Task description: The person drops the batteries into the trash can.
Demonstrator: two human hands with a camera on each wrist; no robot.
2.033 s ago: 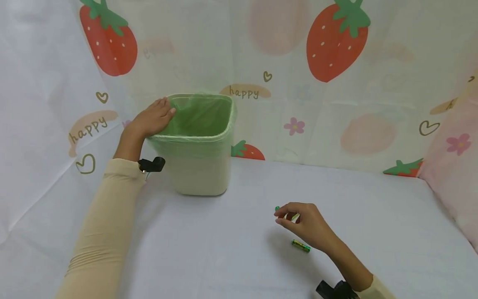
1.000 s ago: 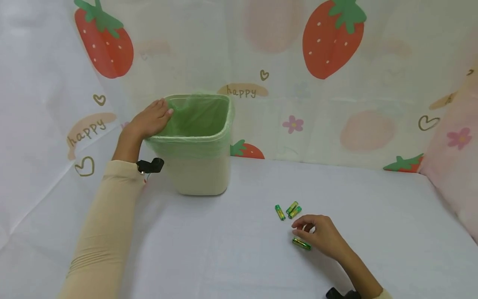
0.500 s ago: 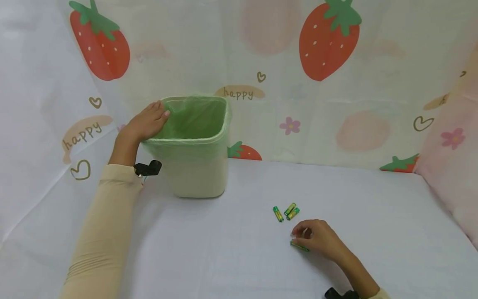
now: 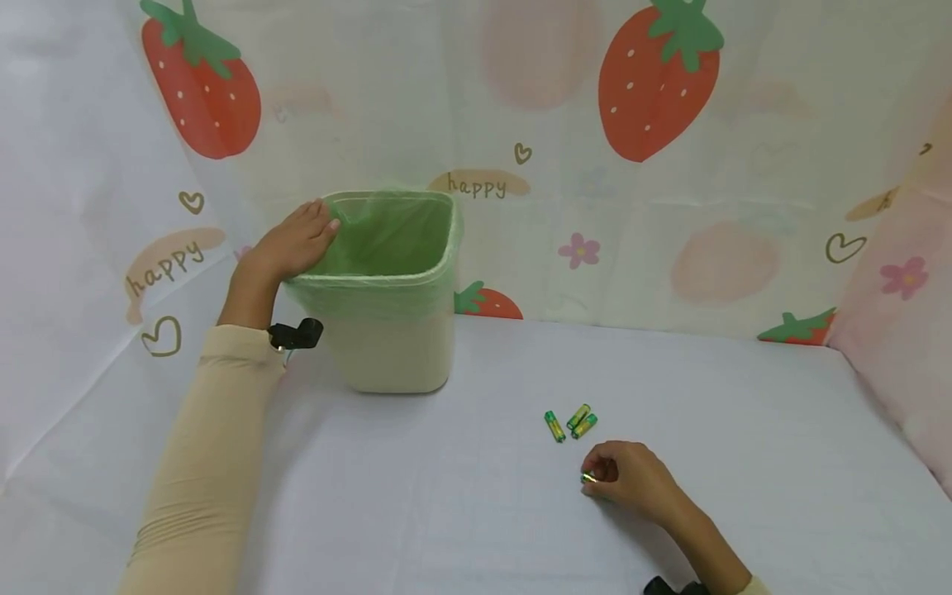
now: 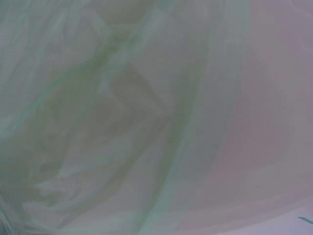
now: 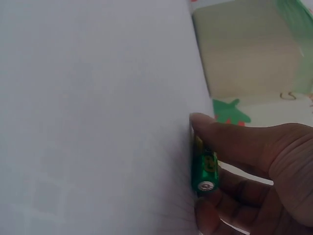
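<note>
My left hand (image 4: 293, 240) holds the left rim of a cream trash bin (image 4: 397, 343) in the head view, its thumb at the inner side of the rim. A thin green bag (image 4: 394, 235) lines the bin and folds over its edge; in the left wrist view the folded bag (image 5: 107, 127) fills most of the picture. At the front right, my right hand (image 4: 632, 479) pinches a green and gold battery (image 6: 205, 171) between thumb and fingers, close to the white cloth. Just behind that hand lie three similar batteries, the leftmost battery (image 4: 554, 426) slightly apart from the other two.
A white cloth (image 4: 416, 496) covers the table. Behind it hangs a white curtain (image 4: 669, 207) printed with strawberries, hearts and flowers, and a pink cloth (image 4: 907, 364) rises along the right side. The bin stands back left, near the curtain.
My right hand has moved away from the three batteries, toward me, and taken hold of the separate battery that lay in front. My left hand stays on the bin's rim.
</note>
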